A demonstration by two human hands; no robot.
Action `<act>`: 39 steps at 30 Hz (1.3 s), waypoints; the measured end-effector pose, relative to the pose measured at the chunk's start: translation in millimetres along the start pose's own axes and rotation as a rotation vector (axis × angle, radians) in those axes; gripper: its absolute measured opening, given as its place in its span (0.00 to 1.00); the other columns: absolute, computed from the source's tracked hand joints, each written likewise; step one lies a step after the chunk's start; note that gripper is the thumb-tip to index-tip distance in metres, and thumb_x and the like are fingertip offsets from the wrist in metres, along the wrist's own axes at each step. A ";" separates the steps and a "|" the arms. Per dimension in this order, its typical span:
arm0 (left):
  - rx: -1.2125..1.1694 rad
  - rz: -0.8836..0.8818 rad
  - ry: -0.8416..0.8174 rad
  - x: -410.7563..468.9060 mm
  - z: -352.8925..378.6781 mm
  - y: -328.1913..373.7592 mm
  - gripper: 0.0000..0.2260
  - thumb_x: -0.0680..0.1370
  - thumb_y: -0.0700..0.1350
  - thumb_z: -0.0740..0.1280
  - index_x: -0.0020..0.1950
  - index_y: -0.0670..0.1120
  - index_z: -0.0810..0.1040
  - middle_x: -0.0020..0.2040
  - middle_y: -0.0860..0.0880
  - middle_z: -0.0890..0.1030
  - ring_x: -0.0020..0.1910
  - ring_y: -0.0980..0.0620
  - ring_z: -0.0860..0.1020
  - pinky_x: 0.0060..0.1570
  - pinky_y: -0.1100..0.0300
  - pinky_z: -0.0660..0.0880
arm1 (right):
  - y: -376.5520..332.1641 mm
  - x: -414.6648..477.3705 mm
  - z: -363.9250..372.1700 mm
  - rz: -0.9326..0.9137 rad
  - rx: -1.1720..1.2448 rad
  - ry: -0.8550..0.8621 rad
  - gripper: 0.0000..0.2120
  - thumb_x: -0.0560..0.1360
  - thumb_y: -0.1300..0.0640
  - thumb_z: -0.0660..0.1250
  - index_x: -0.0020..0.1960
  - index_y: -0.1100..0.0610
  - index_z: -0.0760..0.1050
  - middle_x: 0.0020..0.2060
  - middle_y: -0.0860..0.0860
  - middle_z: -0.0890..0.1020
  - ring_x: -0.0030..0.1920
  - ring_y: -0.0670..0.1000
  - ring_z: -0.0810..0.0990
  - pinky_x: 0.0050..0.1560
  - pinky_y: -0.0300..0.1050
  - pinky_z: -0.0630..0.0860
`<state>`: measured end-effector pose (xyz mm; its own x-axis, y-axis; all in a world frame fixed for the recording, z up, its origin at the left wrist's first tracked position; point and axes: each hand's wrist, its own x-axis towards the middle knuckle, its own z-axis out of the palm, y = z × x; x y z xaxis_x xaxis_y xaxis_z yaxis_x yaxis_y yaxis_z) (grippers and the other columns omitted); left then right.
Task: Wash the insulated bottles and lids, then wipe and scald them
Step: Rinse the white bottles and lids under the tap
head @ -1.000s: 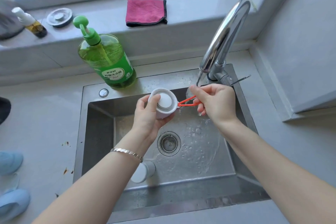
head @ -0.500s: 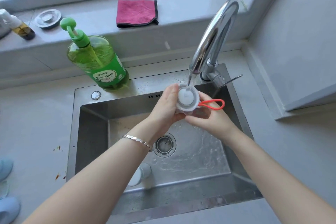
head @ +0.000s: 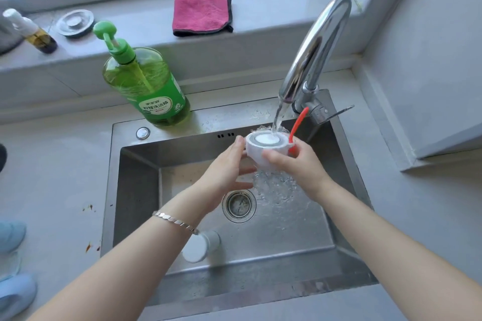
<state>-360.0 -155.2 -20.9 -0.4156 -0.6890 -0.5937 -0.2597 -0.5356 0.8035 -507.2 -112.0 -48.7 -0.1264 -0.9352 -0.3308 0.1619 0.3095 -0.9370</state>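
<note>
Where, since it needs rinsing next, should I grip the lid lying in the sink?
Probably across its round side wall, coming from above: the lid lies on its side on the sink floor, so the curved wall faces up.

The white lid (head: 263,150) is round and sits face up at 1 o'clock from the drain (head: 238,205), its top a grey ring round a white centre. Water (head: 278,117) strikes that top near 2 o'clock and spills off below. A red loop (head: 297,122) rises from its 3 o'clock side. The right hand (head: 300,167) grips it; the left hand (head: 224,169) touches its 9 o'clock side. A second lid (head: 200,246), also white, lies on its side at 7 o'clock from the drain
</note>
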 end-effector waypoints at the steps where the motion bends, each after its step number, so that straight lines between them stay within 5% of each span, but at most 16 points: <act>1: 0.061 0.013 0.021 -2.5 -5.8 -2.9 0.14 0.82 0.56 0.50 0.61 0.59 0.72 0.57 0.55 0.77 0.54 0.54 0.78 0.55 0.51 0.77 | -1.0 2.9 5.5 0.130 0.096 0.001 0.21 0.67 0.52 0.73 0.58 0.57 0.76 0.47 0.52 0.82 0.45 0.47 0.81 0.42 0.38 0.77; 4: 0.112 0.037 0.077 -5.6 -19.2 -10.5 0.14 0.82 0.50 0.55 0.68 0.57 0.66 0.64 0.53 0.73 0.58 0.53 0.76 0.56 0.52 0.75 | -6.1 9.5 16.5 0.495 0.348 0.018 0.14 0.75 0.48 0.64 0.53 0.57 0.76 0.41 0.55 0.79 0.37 0.52 0.79 0.33 0.40 0.77; 7: 0.109 0.073 0.078 -7.1 -22.9 -12.6 0.20 0.80 0.45 0.61 0.72 0.53 0.64 0.66 0.52 0.71 0.60 0.53 0.75 0.56 0.53 0.75 | -14.5 14.4 18.9 0.755 0.607 0.028 0.23 0.74 0.40 0.62 0.52 0.61 0.75 0.41 0.58 0.80 0.34 0.56 0.81 0.28 0.39 0.78; 13: 0.135 0.165 0.050 1.4 -8.3 -6.7 0.26 0.75 0.39 0.69 0.71 0.52 0.65 0.62 0.54 0.74 0.50 0.62 0.78 0.50 0.62 0.76 | -21.5 17.9 9.3 0.816 0.849 0.062 0.33 0.73 0.34 0.57 0.54 0.65 0.74 0.38 0.61 0.81 0.31 0.54 0.81 0.29 0.40 0.79; 17: 0.164 0.208 -0.008 17.2 12.9 3.0 0.30 0.71 0.38 0.73 0.67 0.55 0.66 0.58 0.52 0.76 0.49 0.56 0.79 0.53 0.61 0.77 | -25.4 12.8 -0.6 0.798 0.783 0.112 0.32 0.72 0.33 0.60 0.51 0.63 0.76 0.38 0.59 0.82 0.31 0.53 0.82 0.32 0.41 0.80; 21: 0.453 0.238 0.092 36.0 32.4 6.1 0.34 0.63 0.51 0.79 0.64 0.49 0.67 0.56 0.47 0.75 0.51 0.51 0.76 0.47 0.60 0.73 | -27.0 4.0 -8.1 0.748 0.485 0.042 0.30 0.71 0.31 0.57 0.52 0.57 0.76 0.36 0.52 0.83 0.33 0.49 0.82 0.33 0.38 0.79; 26: 0.049 -0.041 0.177 41.3 27.5 12.0 0.22 0.71 0.57 0.72 0.57 0.47 0.71 0.53 0.47 0.79 0.42 0.50 0.81 0.42 0.54 0.80 | -27.8 -6.5 -27.0 0.649 0.239 0.068 0.28 0.77 0.36 0.52 0.53 0.60 0.74 0.46 0.56 0.84 0.44 0.53 0.83 0.42 0.43 0.77; 31: -0.074 -0.230 0.134 41.8 19.9 9.5 0.26 0.72 0.66 0.64 0.60 0.48 0.74 0.49 0.46 0.80 0.38 0.49 0.80 0.36 0.59 0.78 | -25.0 -18.5 -40.9 0.625 0.094 0.127 0.13 0.79 0.51 0.59 0.52 0.60 0.74 0.46 0.56 0.83 0.43 0.52 0.82 0.40 0.43 0.76; 36: -0.113 -0.130 -0.035 30.1 19.2 4.5 0.18 0.72 0.57 0.67 0.58 0.51 0.73 0.46 0.46 0.76 0.36 0.50 0.77 0.34 0.61 0.76 | -18.2 -26.4 -46.9 0.588 -0.010 0.192 0.08 0.78 0.56 0.60 0.48 0.59 0.76 0.41 0.55 0.83 0.41 0.52 0.82 0.40 0.42 0.76; 39: -0.303 -0.036 -0.078 19.6 2.1 -3.2 0.28 0.63 0.46 0.73 0.61 0.50 0.69 0.54 0.44 0.74 0.42 0.49 0.78 0.38 0.58 0.78 | -12.9 -29.1 -45.8 0.558 -0.057 0.207 0.07 0.77 0.58 0.61 0.48 0.59 0.76 0.40 0.55 0.83 0.41 0.52 0.82 0.40 0.41 0.76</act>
<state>-369.2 -166.0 -35.0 -0.4799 -0.6335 -0.6069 -0.0088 -0.6883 0.7254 -550.5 -81.0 -32.1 -0.2262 -0.5779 -0.7842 0.2062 0.7584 -0.6184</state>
